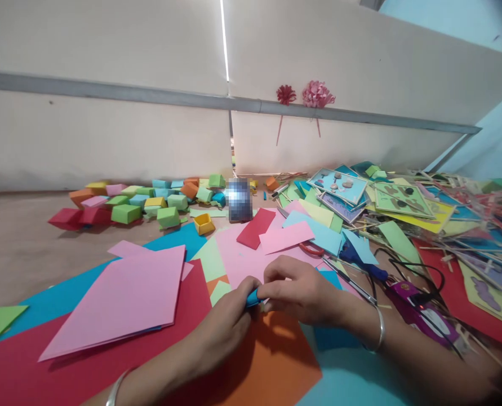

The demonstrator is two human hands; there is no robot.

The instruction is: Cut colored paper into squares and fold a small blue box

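A small blue piece [253, 298], apparently rolled or folded paper, sits between my two hands above the coloured sheets. The fingers of my left hand [232, 317] are closed round its lower end. My right hand [299, 288] pinches its other end, with thumb and fingertips bent together; its fingers partly hide the piece. Beneath the hands lies an orange sheet [284, 358]. Just beyond them are a pink strip [287, 237], a red strip [256, 228] and scissors with red handles [311, 250]. A stack of pink sheets [128, 293] lies to the left.
Several coloured paper boxes [126, 213] stand along the back left, with an open yellow box [204, 224] nearer. On the right are a purple power strip [422, 316] with cables, framed pebble pictures [338, 186] and thin sticks. White panels [107, 135] close off the back.
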